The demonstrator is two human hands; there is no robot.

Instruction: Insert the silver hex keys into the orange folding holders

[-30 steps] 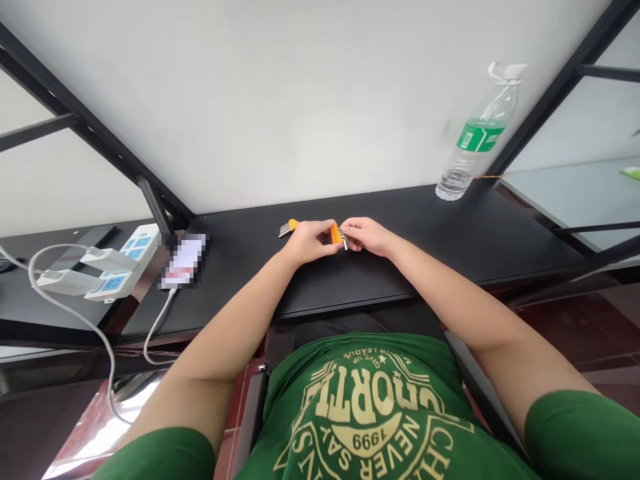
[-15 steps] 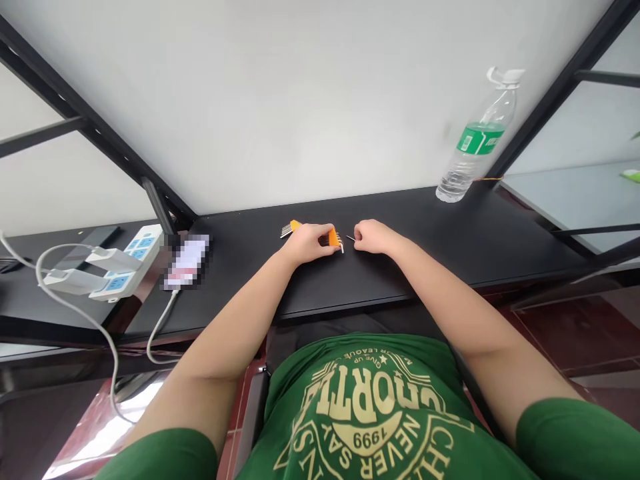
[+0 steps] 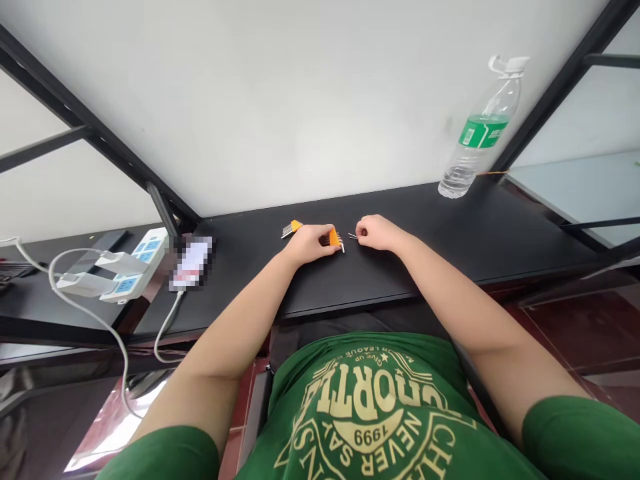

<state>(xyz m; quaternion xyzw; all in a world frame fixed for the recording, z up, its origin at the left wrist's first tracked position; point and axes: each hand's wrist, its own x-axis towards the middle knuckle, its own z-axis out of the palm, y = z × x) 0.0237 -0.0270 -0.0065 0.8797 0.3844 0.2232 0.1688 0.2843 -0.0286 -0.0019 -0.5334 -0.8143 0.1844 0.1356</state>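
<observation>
On the black desk (image 3: 400,267) my left hand (image 3: 310,243) is closed over an orange holder of metal hex keys (image 3: 334,238); the key ends stick out at both sides, with the orange far end (image 3: 295,227) showing left of the hand. A little to the right, my right hand (image 3: 376,232) is pinched on a thin small metal key (image 3: 353,236) whose tip points toward the holder. A small gap lies between that tip and the holder.
A clear water bottle with a green label (image 3: 480,130) stands at the desk's back right. At the left lie a phone (image 3: 191,263) on a white cable and a white power strip (image 3: 133,270) with plugs. Black frame bars rise on both sides.
My right hand has drawn away to the right from the holder with a thin key pinched in it. The left hand has stayed on the holder.
</observation>
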